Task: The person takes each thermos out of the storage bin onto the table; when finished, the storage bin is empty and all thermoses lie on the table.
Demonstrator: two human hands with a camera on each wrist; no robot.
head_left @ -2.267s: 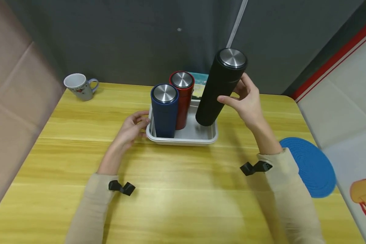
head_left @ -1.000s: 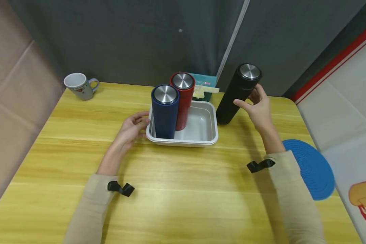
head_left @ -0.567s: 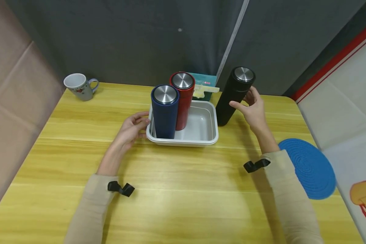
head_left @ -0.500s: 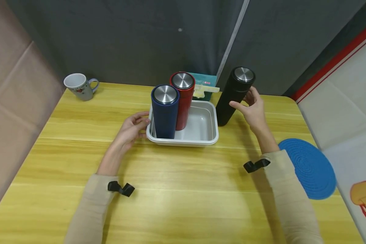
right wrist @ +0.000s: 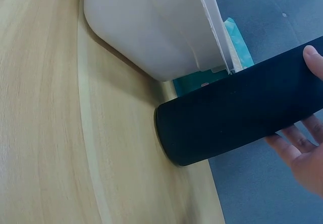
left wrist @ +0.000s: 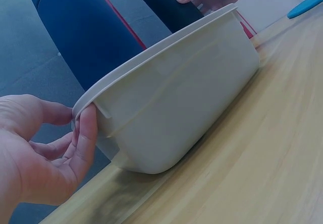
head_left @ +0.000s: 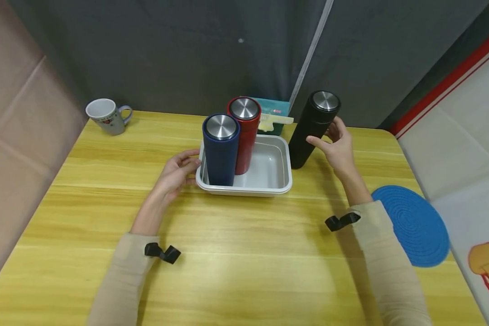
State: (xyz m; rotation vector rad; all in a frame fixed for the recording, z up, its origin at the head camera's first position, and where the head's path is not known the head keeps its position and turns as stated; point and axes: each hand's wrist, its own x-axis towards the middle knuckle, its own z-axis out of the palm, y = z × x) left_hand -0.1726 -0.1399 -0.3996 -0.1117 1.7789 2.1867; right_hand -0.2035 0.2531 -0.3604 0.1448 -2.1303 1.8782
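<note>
In the head view, the right hand [head_left: 337, 147] grips the black vacuum flask [head_left: 311, 129] just beside the right end of the white tray [head_left: 244, 192], and a sideways knock could jolt the blue flask [head_left: 221, 158] and red flask [head_left: 246, 140] grouped in its left half. In the left wrist view, the left hand [left wrist: 45, 151] pinches the tray's rim, where a tug could rock both. In the right wrist view, the black vacuum flask's base seems to meet the worktop [right wrist: 45, 113]; letting go while it leans could topple it.
</note>
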